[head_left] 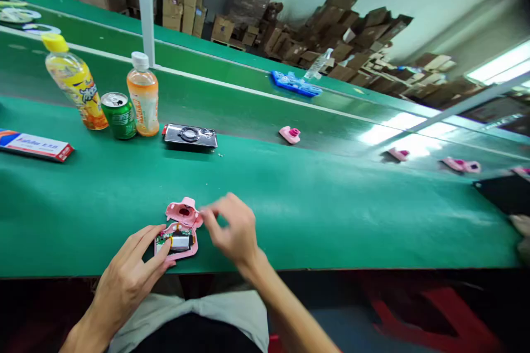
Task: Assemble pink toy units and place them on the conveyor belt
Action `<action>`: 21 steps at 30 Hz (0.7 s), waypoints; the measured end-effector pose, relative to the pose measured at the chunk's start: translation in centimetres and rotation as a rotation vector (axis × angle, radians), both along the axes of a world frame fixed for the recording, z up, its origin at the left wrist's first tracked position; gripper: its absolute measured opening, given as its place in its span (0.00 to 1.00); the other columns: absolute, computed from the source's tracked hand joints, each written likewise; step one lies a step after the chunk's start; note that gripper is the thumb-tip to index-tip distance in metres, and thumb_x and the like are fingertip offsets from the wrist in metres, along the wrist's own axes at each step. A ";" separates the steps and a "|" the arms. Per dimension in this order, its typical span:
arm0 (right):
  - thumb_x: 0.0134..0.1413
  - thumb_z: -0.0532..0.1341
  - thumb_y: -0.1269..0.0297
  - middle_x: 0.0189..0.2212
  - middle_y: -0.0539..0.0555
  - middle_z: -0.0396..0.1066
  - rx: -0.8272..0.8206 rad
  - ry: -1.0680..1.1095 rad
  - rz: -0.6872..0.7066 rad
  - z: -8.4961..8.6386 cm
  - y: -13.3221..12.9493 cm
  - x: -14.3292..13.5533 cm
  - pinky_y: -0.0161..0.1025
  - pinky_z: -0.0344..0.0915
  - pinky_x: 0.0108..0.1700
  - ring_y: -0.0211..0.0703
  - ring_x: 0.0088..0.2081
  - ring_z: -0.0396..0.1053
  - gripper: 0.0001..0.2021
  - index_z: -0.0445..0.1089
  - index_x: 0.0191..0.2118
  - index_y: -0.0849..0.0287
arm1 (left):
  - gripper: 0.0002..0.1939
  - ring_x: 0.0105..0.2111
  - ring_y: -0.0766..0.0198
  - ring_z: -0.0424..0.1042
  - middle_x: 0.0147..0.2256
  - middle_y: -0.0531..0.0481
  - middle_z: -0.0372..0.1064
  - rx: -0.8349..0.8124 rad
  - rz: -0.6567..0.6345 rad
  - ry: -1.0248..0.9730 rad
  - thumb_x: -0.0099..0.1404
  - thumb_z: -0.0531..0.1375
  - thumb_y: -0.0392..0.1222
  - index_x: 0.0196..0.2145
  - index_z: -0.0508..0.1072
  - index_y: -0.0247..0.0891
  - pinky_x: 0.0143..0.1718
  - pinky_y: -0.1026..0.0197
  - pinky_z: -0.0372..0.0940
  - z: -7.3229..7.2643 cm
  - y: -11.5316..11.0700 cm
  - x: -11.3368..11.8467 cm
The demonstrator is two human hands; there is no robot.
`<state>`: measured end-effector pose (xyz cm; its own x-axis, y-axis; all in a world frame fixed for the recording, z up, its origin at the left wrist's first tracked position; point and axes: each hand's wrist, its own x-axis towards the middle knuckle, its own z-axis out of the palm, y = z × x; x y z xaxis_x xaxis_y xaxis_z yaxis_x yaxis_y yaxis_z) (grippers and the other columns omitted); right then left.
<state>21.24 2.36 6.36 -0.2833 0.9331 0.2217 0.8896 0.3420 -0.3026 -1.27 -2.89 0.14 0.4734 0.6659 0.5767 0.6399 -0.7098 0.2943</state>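
My left hand (128,278) is spread over the near-left side of a pink plastic shell (191,251) with a green circuit board and a silver rectangular battery (180,242) inside; its fingers are partly bent, one tip resting on the insides and others at the rim, so I have the shell steadied on the smooth green tabletop (331,215), close to the edge nearest my lap. Just beyond it, meeting its far side, lies a second pink plastic shell (176,210), hollow face up, with a dark oval opening. My right hand (232,226) is blurred at that second shell's right side, thumb and forefinger curled toward each other with a small gap in the loop; I cannot tell whether the tips pinch anything. Farther off on the table sits a flat black-and-silver device with a round ring (190,135), and left of it stand a clear bottle with an orange label (143,102), a green drink can (119,116) and a yellow-capped bottle (77,83). A long white, blue and red carton (37,144) lies at my far left. Beyond the table, a small pink plastic piece (290,134) rests on the green belt (236,94).
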 end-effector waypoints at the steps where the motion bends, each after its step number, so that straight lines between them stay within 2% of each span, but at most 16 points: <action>1: 0.72 0.55 0.51 0.27 0.56 0.78 -0.250 -0.120 -0.053 1.6 2.6 -0.7 0.39 0.61 0.36 0.43 0.31 0.72 0.24 0.77 0.28 0.58 | 0.13 0.54 0.50 0.71 0.55 0.36 0.71 0.004 0.004 -0.008 0.71 0.62 0.34 0.52 0.74 0.35 0.53 0.50 0.72 -0.1 -0.1 0.1; 2: 0.72 0.52 0.47 0.27 0.57 0.78 -0.552 -0.249 -0.007 3.1 5.1 -1.6 0.38 0.61 0.35 0.44 0.31 0.73 0.28 0.77 0.28 0.59 | 0.14 0.54 0.50 0.72 0.55 0.36 0.71 0.005 0.007 -0.013 0.70 0.62 0.33 0.53 0.73 0.36 0.53 0.50 0.72 -0.2 -0.1 0.1; 3: 0.73 0.50 0.45 0.27 0.57 0.78 -0.834 -0.354 0.107 4.5 7.3 -2.5 0.38 0.61 0.35 0.44 0.31 0.73 0.30 0.78 0.29 0.60 | 0.15 0.54 0.49 0.72 0.56 0.36 0.71 0.005 0.006 -0.014 0.70 0.62 0.33 0.54 0.73 0.36 0.53 0.49 0.72 -0.3 -0.2 0.2; 5: 0.68 0.57 0.43 0.24 0.55 0.77 -1.043 -0.395 0.183 6.4 10.4 -4.3 0.37 0.62 0.34 0.42 0.28 0.72 0.29 0.77 0.25 0.61 | 0.15 0.54 0.48 0.72 0.56 0.34 0.70 0.010 0.011 -0.009 0.71 0.61 0.35 0.55 0.72 0.36 0.52 0.48 0.71 -0.5 -0.2 0.3; 7: 0.62 0.66 0.45 0.23 0.53 0.76 -1.111 -0.390 0.214 7.4 11.3 -6.0 0.37 0.63 0.35 0.40 0.27 0.72 0.25 0.76 0.23 0.61 | 0.14 0.52 0.46 0.73 0.54 0.34 0.71 0.029 0.033 -0.011 0.72 0.60 0.37 0.54 0.73 0.35 0.51 0.47 0.71 -0.9 -0.3 0.4; 10: 0.58 0.70 0.48 0.24 0.52 0.76 -1.030 -0.425 0.259 8.2 10.0 -7.3 0.39 0.64 0.37 0.42 0.29 0.72 0.19 0.77 0.27 0.60 | 0.09 0.50 0.48 0.75 0.50 0.37 0.73 -0.009 0.057 -0.074 0.72 0.62 0.40 0.48 0.74 0.36 0.51 0.50 0.70 -1.3 -0.5 0.2; 13: 0.57 0.70 0.48 0.29 0.55 0.77 -0.757 -0.439 0.309 9.2 8.2 -6.2 0.40 0.64 0.35 0.46 0.32 0.73 0.18 0.79 0.35 0.61 | 0.11 0.51 0.54 0.75 0.52 0.42 0.72 -0.194 0.069 -0.246 0.70 0.65 0.43 0.48 0.72 0.40 0.53 0.55 0.69 -1.1 -0.8 -0.1; 15: 0.59 0.69 0.51 0.31 0.57 0.77 -0.646 -0.377 0.412 10.1 7.6 -4.5 0.38 0.61 0.32 0.45 0.34 0.72 0.17 0.80 0.37 0.63 | 0.14 0.53 0.57 0.73 0.53 0.45 0.70 -0.318 0.106 -0.488 0.67 0.67 0.43 0.49 0.70 0.42 0.54 0.59 0.69 -0.7 -0.7 -0.2; 19: 0.62 0.67 0.65 0.34 0.52 0.77 -0.498 -0.132 0.772 11.7 7.6 -1.9 0.35 0.59 0.37 0.39 0.36 0.69 0.07 0.80 0.43 0.62 | 0.18 0.52 0.60 0.72 0.52 0.46 0.68 -0.443 0.159 -1.015 0.68 0.64 0.51 0.52 0.70 0.42 0.50 0.64 0.70 0.9 0.6 0.8; 21: 0.61 0.67 0.70 0.35 0.52 0.76 -0.397 -0.070 0.828 12.7 7.6 -1.5 0.34 0.59 0.38 0.38 0.36 0.68 0.07 0.80 0.45 0.63 | 0.23 0.54 0.59 0.71 0.55 0.45 0.67 -0.529 0.151 -1.166 0.70 0.61 0.56 0.57 0.69 0.44 0.49 0.64 0.70 1.9 1.8 1.7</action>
